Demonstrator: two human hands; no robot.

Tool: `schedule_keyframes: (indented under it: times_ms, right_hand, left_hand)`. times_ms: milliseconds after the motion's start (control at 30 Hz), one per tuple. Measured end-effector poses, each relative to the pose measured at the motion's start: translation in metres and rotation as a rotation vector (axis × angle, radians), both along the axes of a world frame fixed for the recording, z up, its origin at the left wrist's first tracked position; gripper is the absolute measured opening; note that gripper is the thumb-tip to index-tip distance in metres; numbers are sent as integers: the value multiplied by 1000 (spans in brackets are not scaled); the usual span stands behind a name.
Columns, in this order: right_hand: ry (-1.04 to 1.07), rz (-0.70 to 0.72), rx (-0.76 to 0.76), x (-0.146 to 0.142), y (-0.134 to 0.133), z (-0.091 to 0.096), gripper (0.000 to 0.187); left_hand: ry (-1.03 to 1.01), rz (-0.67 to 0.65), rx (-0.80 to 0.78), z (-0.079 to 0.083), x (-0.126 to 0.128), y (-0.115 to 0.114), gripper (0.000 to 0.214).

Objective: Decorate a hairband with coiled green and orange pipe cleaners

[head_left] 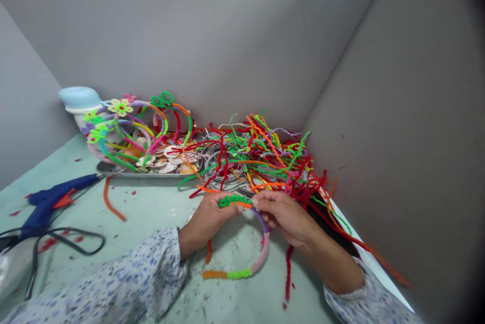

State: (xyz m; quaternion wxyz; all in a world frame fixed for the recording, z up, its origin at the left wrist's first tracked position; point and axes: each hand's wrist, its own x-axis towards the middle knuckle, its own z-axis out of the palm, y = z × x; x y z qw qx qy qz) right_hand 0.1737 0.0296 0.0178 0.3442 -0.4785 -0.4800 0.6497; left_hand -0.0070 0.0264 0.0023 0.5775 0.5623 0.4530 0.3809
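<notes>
A headband (261, 257) wrapped in purple, pink, lime and orange pipe cleaner hangs in a curve below my hands. My left hand (207, 219) is closed on its upper part, with the thumb in front. A crinkled green pipe cleaner (230, 201) lies along the top of the band there, beside an orange stretch. My right hand (285, 214) pinches at the right end of the green piece, where the purple wrap begins. What exactly sits between its fingertips is hidden. Just behind the fingers, a dark pointed tool (245, 192) shows only in part.
A heap of loose pipe cleaners (265, 152) and coiled wire (223, 165) lies behind my hands. Finished headbands (166, 122) stand in a tray (151, 175) of shells at back left. A blue glue gun (49, 202) with a cord lies left. Grey walls enclose the table.
</notes>
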Motion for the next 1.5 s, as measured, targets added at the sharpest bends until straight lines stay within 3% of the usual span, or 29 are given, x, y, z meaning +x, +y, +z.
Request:
schedule_keyframes:
  times_ms: [267, 533, 700, 833, 1000, 1500]
  right_hand:
    - [-130, 9, 87, 7, 1, 12, 19]
    - [-353, 63, 268, 7, -5, 21, 20]
    - [-380, 119, 238, 11, -2, 20, 14]
    - [-382, 53, 239, 18, 5, 21, 14]
    - [-363, 13, 174, 25, 9, 24, 11]
    - [-377, 101, 206, 28, 9, 21, 13]
  left_hand:
    - [-72, 27, -43, 5, 0, 2, 18]
    - [-58, 60, -41, -2, -1, 4, 22]
    - [-100, 36, -59, 2, 0, 3, 27]
    - [-222, 22, -62, 4, 1, 1, 37]
    - [-299, 40, -73, 0, 1, 4, 28]
    - [-310, 65, -105, -7, -1, 7, 19]
